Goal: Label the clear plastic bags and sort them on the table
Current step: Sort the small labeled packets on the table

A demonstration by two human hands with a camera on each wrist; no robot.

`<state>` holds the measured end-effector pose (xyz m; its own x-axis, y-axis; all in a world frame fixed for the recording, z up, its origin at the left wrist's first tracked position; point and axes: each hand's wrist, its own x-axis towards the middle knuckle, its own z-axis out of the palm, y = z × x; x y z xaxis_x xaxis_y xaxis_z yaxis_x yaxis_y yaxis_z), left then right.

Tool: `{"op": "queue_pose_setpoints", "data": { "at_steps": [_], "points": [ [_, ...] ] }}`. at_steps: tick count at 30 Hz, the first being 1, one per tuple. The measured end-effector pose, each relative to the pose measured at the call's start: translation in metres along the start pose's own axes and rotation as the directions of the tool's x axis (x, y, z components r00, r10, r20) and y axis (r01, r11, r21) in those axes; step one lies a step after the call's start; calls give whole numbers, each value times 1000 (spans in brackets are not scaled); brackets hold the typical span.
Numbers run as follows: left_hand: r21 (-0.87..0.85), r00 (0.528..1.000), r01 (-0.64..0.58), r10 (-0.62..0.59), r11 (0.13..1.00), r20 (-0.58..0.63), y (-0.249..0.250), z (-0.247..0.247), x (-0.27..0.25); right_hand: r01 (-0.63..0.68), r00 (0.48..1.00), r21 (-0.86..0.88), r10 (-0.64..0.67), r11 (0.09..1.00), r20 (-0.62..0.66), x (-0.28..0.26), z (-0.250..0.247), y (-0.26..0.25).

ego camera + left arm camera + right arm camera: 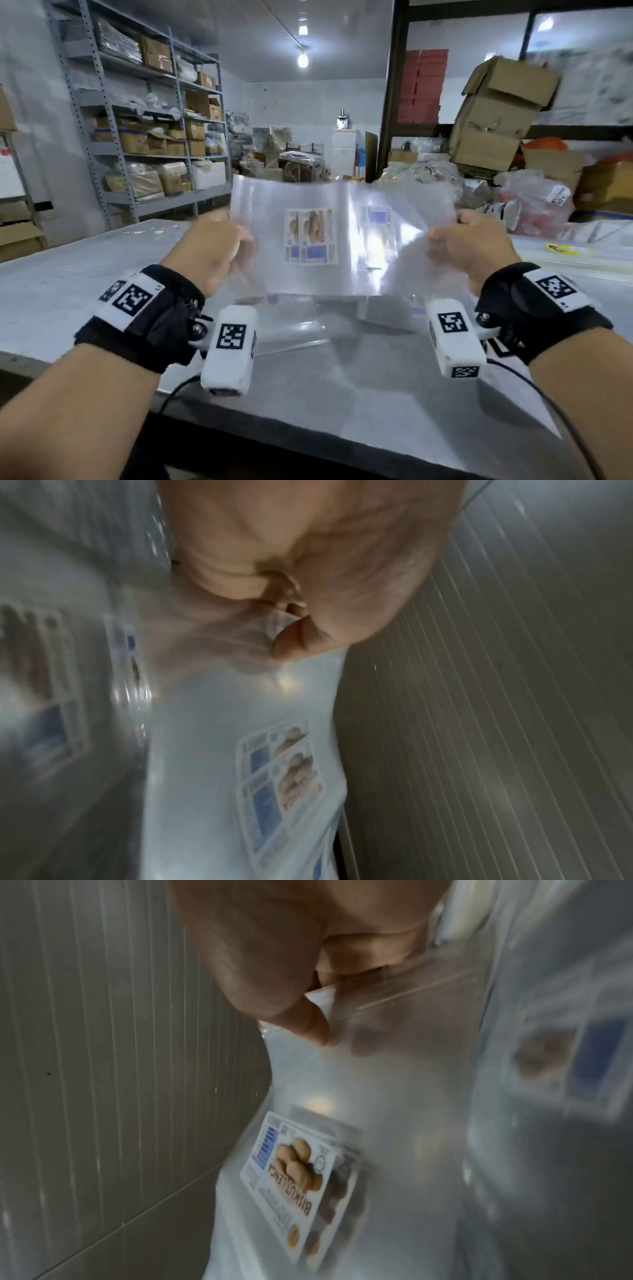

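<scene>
A clear plastic bag (pixel 342 274) hangs upright in the air above the steel table (pixel 68 291), stretched between both hands. Labels (pixel 310 236) with a biscuit picture and blue blocks sit near its middle. My left hand (pixel 219 246) pinches the bag's left edge, thumb in front. My right hand (pixel 469 243) pinches the right edge. In the left wrist view the thumb (pixel 294 639) presses the film and the label (pixel 284 777) shows below. In the right wrist view the thumb (pixel 301 1023) grips the bag (pixel 394 1083) above its label (pixel 294 1172).
More clear bags (pixel 308 322) lie flat on the table under the held one. A yellow-labelled packet stack (pixel 565 250) lies at the right. Filled plastic sacks (pixel 534 202) and cardboard boxes (pixel 496 113) crowd the far right; metal shelving (pixel 144 130) stands left.
</scene>
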<state>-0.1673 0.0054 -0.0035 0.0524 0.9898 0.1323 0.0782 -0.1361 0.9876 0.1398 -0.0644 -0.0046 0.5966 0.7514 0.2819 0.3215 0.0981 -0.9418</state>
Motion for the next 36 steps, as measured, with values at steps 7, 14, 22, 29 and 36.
{"op": "queue_pose_setpoints", "data": {
  "at_steps": [7, 14, 22, 29, 36],
  "points": [
    [382, 979, 52, -122, 923, 160, 7, 110, 5, -93, 969, -324, 10, 942, -248, 14, -84, 45],
    [614, 963, -23, -149, 789, 226, -3, 169, 10, -203, 953, -457, 68, 866, -295, 18, -114, 66],
    [725, 945, -82, -179, 683, 275, -16, 187, 17, -266, 954, -554, 133, 789, -270, 16, -120, 68],
    [717, 936, -20, -239, 696, 258, -17, 195, 18, -296, 953, -582, 196, 757, -230, 9, -124, 66],
    [633, 918, 37, -277, 774, 284, -22, 188, 25, -312, 949, -594, 216, 741, -229, 7, -119, 67]
  ]
}}
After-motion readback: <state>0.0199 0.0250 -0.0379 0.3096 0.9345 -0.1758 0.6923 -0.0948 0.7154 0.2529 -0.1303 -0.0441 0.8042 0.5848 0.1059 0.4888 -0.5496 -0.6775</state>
